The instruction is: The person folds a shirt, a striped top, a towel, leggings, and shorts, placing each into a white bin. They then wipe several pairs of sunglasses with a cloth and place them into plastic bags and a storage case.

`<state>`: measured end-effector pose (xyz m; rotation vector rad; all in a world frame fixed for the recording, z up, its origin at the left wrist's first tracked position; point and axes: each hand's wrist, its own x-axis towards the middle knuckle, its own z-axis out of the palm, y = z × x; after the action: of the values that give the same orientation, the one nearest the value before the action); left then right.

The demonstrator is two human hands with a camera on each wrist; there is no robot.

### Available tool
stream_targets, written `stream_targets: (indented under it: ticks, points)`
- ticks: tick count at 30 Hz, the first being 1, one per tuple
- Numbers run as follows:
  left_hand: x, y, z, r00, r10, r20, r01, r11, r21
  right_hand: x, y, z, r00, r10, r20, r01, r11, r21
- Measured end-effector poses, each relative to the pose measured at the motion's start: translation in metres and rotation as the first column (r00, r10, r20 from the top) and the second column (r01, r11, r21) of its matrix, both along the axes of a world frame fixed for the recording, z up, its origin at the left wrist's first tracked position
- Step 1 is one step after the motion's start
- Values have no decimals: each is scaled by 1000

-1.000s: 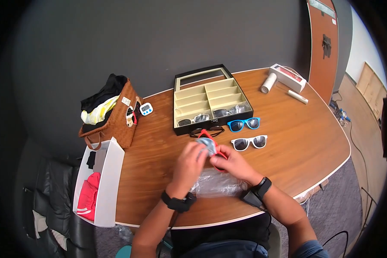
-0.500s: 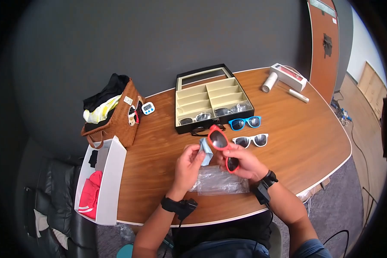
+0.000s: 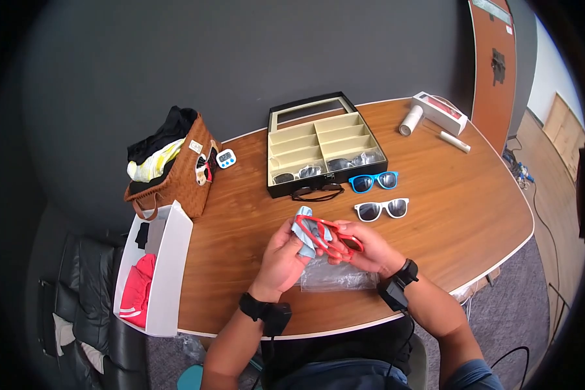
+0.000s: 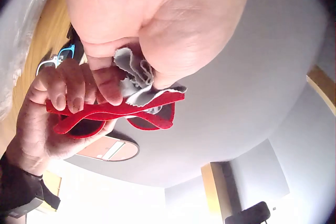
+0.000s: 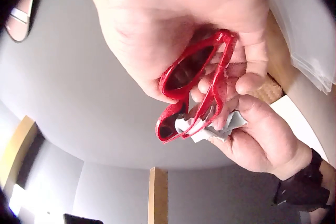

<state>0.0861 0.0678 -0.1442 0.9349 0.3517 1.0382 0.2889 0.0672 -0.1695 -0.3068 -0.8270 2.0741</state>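
Red-framed sunglasses (image 3: 351, 246) are held between both hands above the table. My right hand (image 3: 369, 248) grips them by one lens side, fingers curled behind the frame, as the right wrist view also shows (image 5: 189, 14). My left hand (image 3: 278, 260) pinches a crumpled light blue-grey cloth (image 3: 303, 235) against the other lens. In the left wrist view the cloth (image 4: 137, 74) is bunched between the thumb and fingers of my left hand (image 4: 157, 19), touching the red frame (image 4: 115, 111). Part of that lens is hidden behind the cloth.
Beyond the hands lie dark glasses (image 3: 317, 192), blue sunglasses (image 3: 374, 182) and white sunglasses (image 3: 382, 209). Behind them stands an open compartment case (image 3: 326, 179). A clear plastic bag (image 3: 338, 276) lies under the hands. At left are a woven basket (image 3: 187, 188), a timer (image 3: 226, 158) and a white box (image 3: 169, 273).
The red sunglasses have tilted from nearly upright to flatter and come lower. The left hand's cloth, apart from them half a second ago, now touches a lens.
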Motion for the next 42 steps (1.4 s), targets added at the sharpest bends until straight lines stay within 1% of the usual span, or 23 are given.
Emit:
stream_targets:
  ticks: [2, 4, 7, 11, 15, 17, 19, 22, 23, 24, 25, 26, 27, 28, 29, 31, 33, 35, 36, 38, 39, 40, 42]
  points:
    - [2, 2, -1, 999, 29, -33, -28, 999, 34, -2, -2, 3, 999, 37, -36, -36, 999, 18]
    - [5, 0, 2, 998, 62, 1, -62, 998, 7, -5, -9, 13, 996, -24, 84, 31, 996, -81]
    - [8, -2, 12, 992, 108, 68, -105, 993, -47, -5, -11, 15, 999, 5, 35, 0, 992, -128]
    - [4, 2, 17, 991, 91, 103, -85, 995, -53, -7, -12, 16, 999, 18, -39, -22, 996, -84]
    - [5, -2, 14, 993, 109, 49, -105, 992, -77, -10, -12, 17, 997, -51, 49, 52, 998, -28]
    - [5, -5, 18, 999, 35, -26, -36, 998, -43, -11, -11, 17, 991, -107, 83, 108, 994, -18]
    - [6, -11, 26, 1000, -13, -10, 13, 999, -39, -9, -7, 12, 977, -208, 49, 212, 971, -110]
    - [1, -11, 23, 976, -205, -78, 198, 976, -85, -7, -7, 15, 988, -152, 33, 155, 966, -205]
    - [3, -8, 20, 976, -205, -77, 198, 977, -84, -7, -9, 18, 990, -124, 61, 135, 956, -261]
    - [9, -6, 18, 966, -1, -257, 33, 992, 120, -9, -12, 22, 994, -46, 102, 73, 955, -287]
    - [13, -5, 17, 895, 231, -382, -96, 935, 341, -10, -15, 20, 991, -23, 130, 61, 952, -300]
    - [16, -8, 17, 789, 395, -470, -191, 885, 424, -11, -17, 17, 990, 33, 134, 3, 966, -260]
    - [17, -7, 18, 788, 398, -470, -193, 884, 425, -12, -18, 14, 986, 87, 140, -55, 975, -218]
    - [19, -5, 20, 603, 651, -461, -134, 652, 746, -15, -18, 7, 979, 134, 154, -107, 979, -174]
    - [21, -5, 22, 410, 854, -320, 27, 340, 940, -16, -16, 5, 979, 134, 154, -107, 979, -174]
    - [23, -5, 22, 386, 857, -342, -42, 387, 921, -17, -15, 2, 960, 242, 137, -225, 966, -130]
    - [19, 3, 17, 210, 947, -243, -64, 261, 963, -16, -12, 2, 963, 246, 113, -230, 964, -131]
    - [19, 1, 19, 209, 948, -241, -47, 256, 966, -16, -9, 2, 973, 220, 76, -211, 971, -112]
    - [19, -2, 16, 293, 902, -316, 15, 326, 945, -16, -11, 7, 989, 45, 138, -28, 992, -121]
    - [20, -11, 13, 446, 782, -436, 177, 401, 899, -17, -10, 13, 983, -98, 157, 132, 967, -216]
    - [23, -17, 13, 494, 660, -566, 251, 515, 820, -18, -8, 12, 965, -180, 189, 229, 931, -283]
    - [25, -18, 13, 472, 674, -568, 287, 492, 822, -13, -9, 7, 967, -98, 234, 159, 953, -258]
    - [24, -16, 12, 452, 687, -569, 321, 470, 822, -13, -7, -3, 953, -115, 279, 183, 955, -232]
